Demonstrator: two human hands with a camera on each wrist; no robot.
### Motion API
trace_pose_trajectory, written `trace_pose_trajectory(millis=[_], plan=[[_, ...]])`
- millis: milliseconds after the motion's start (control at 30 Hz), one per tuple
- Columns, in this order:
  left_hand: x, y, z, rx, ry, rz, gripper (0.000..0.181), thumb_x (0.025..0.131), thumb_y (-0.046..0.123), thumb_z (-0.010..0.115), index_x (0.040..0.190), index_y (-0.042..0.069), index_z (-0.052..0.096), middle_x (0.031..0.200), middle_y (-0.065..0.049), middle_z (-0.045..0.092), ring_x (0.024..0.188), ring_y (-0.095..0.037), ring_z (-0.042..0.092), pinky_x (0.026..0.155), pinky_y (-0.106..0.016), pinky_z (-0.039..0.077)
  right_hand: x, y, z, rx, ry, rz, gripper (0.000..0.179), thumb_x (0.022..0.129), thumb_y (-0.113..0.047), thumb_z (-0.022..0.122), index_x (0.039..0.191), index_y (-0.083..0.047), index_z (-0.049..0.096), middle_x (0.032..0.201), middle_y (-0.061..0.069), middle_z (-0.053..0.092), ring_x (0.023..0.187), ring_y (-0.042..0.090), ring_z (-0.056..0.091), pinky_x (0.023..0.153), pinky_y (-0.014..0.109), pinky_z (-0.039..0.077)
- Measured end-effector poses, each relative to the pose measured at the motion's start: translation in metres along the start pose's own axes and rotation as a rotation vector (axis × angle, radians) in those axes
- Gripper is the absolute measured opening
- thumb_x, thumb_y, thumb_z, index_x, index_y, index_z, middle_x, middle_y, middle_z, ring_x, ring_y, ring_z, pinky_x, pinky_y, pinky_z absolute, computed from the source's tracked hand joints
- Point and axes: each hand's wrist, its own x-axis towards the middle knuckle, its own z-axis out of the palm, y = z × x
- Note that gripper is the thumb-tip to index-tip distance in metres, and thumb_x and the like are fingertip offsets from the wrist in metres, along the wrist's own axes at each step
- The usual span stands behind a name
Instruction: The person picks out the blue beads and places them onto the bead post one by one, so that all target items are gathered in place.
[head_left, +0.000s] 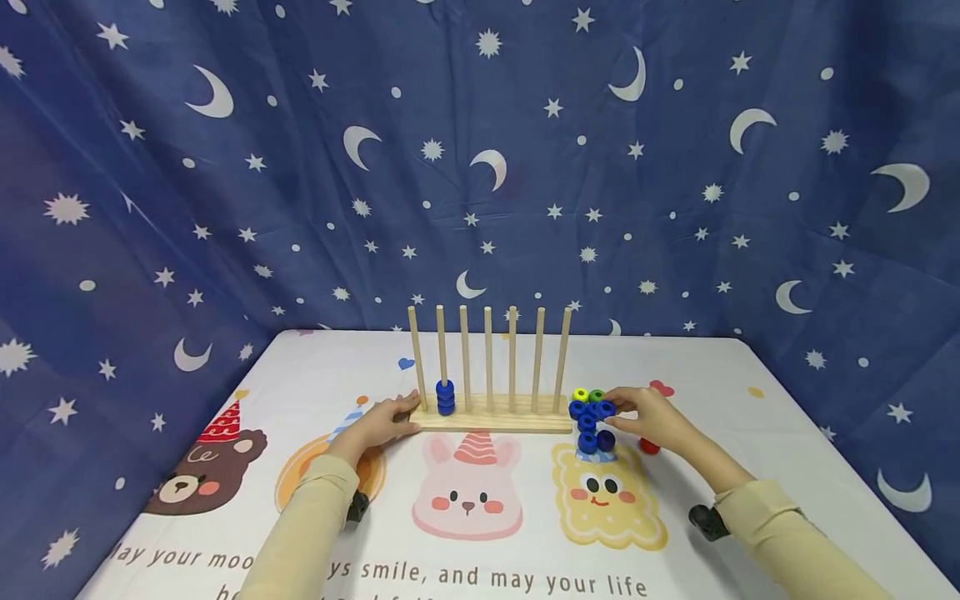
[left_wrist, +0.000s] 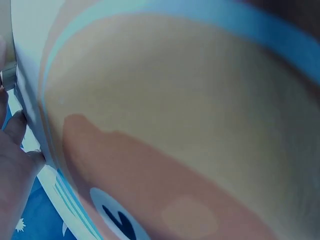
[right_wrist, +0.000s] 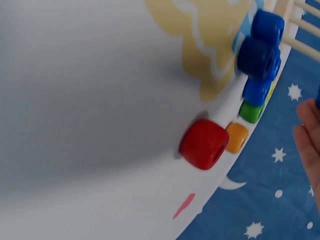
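Note:
A wooden peg stand (head_left: 495, 421) with several upright pegs stands near the middle of the table. My left hand (head_left: 384, 421) grips the base's left end, fingers at the back and thumb in front; the left wrist view catches only part of this hand (left_wrist: 15, 165) at its edge. Three blue beads (head_left: 446, 398) are stacked on the second peg from the left. Beyond the stand's right end, my right hand (head_left: 651, 417) pinches a blue bead (head_left: 606, 408) above a cluster of loose blue beads (head_left: 587, 442). In the right wrist view, that hand (right_wrist: 311, 140) is partly cut off.
Beside the cluster lie a yellow bead (head_left: 580, 394), a green bead (head_left: 597, 396) and a dark purple-blue bead (head_left: 606, 441). Nearer the right wrist are a red bead (right_wrist: 204, 144) and an orange bead (right_wrist: 237, 137). A starry blue curtain (head_left: 525, 242) hangs behind the printed tablecloth (head_left: 540, 558).

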Motion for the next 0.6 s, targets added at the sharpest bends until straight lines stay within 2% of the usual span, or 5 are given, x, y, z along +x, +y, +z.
trace_pose_trajectory(millis=[167, 367, 600], plan=[[-0.003, 0.000, 0.002, -0.011, -0.003, 0.008, 0.059, 0.091, 0.018, 0.061, 0.141, -0.003, 0.037, 0.150, -0.021, 0.027, 0.138, -0.048, 0.020, 0.115, -0.058, 0.017, -0.003, -0.008, 0.008, -0.002, 0.037, -0.040, 0.032, 0.082, -0.008, 0.071, 0.108, 0.009, 0.064, 0.100, 0.018, 0.070, 0.084, 0.025, 0.068, 0.081, 0.044, 0.056], [-0.004, 0.001, 0.000, 0.001, 0.006, 0.011, 0.059, 0.091, 0.018, 0.062, 0.140, -0.004, 0.037, 0.150, -0.022, 0.027, 0.138, -0.048, 0.021, 0.114, -0.061, 0.014, -0.003, -0.018, 0.016, -0.008, 0.018, -0.046, 0.032, 0.083, -0.010, 0.070, 0.110, 0.006, 0.065, 0.097, 0.013, 0.071, 0.087, 0.026, 0.069, 0.080, 0.042, 0.057], [-0.003, 0.000, -0.001, 0.003, 0.007, 0.030, 0.059, 0.091, 0.018, 0.061, 0.140, -0.005, 0.037, 0.149, -0.023, 0.027, 0.137, -0.050, 0.021, 0.114, -0.060, 0.017, -0.001, -0.027, 0.022, 0.014, 0.015, -0.086, 0.032, 0.082, -0.009, 0.071, 0.109, 0.007, 0.065, 0.092, 0.012, 0.070, 0.083, 0.024, 0.068, 0.078, 0.044, 0.057]])
